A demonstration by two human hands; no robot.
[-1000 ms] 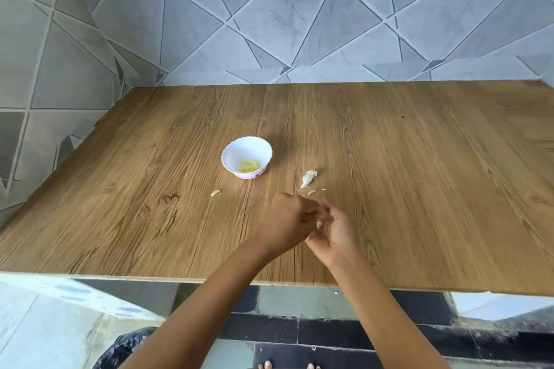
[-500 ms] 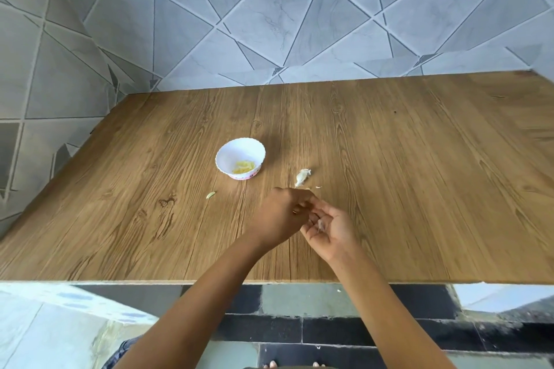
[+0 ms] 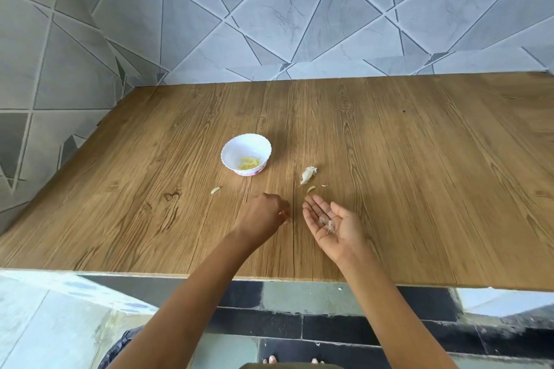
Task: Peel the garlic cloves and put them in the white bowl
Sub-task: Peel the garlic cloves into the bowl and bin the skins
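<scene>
Head view: the white bowl [image 3: 239, 149] stood on the counter [image 3: 419, 174] at frame centre, with peeled garlic cloves [image 3: 248, 162] inside. An unpeeled garlic piece [image 3: 308, 174] lay just right of the bowl, and a skin scrap [image 3: 215, 190] lay lower left of it. The right hand [image 3: 332, 225] was flat, palm up, carrying skin fragments [image 3: 329, 225]. The left hand [image 3: 263, 216], back up, had its fingers curled under. Whether they held a clove could not be determined.
</scene>
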